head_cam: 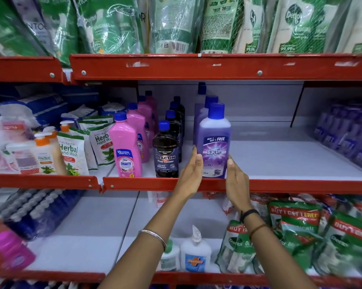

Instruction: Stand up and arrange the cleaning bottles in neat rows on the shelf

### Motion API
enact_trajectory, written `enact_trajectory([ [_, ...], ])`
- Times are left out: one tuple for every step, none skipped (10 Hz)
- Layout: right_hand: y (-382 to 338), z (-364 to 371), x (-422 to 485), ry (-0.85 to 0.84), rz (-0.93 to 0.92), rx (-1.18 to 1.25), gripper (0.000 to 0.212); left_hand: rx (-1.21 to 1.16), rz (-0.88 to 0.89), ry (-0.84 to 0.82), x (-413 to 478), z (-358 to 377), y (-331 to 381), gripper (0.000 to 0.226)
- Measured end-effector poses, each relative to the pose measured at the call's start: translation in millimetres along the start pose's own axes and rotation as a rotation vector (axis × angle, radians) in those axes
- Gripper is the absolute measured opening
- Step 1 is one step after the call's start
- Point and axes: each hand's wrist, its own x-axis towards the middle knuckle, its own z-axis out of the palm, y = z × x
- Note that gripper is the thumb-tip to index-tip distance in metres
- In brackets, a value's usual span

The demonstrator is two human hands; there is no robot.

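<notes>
A purple Bactin floor-cleaner bottle (215,142) with a blue cap stands upright at the front edge of the middle shelf (280,163). My left hand (191,174) presses its left side and my right hand (236,178) its right side, holding it between them. More purple bottles (205,107) line up behind it. To the left runs a row of dark Bactin bottles (165,153), then a row of pink Shakti bottles (125,149), all upright with blue caps.
Herbal hand-wash pouches and pump bottles (69,151) fill the shelf's left part. Blurred purple packs (346,134) sit far right, with bare shelf between. Green Dettol pouches (113,24) hang above. Below are white bottles (195,253) and green refill packs (296,230).
</notes>
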Motion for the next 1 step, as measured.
enact_trajectory([
  [-32.4, -4.5, 1.6, 0.293, 0.003, 0.037, 0.064, 0.218, 0.056, 0.040, -1.5, -20.1, 10.7, 0.072],
])
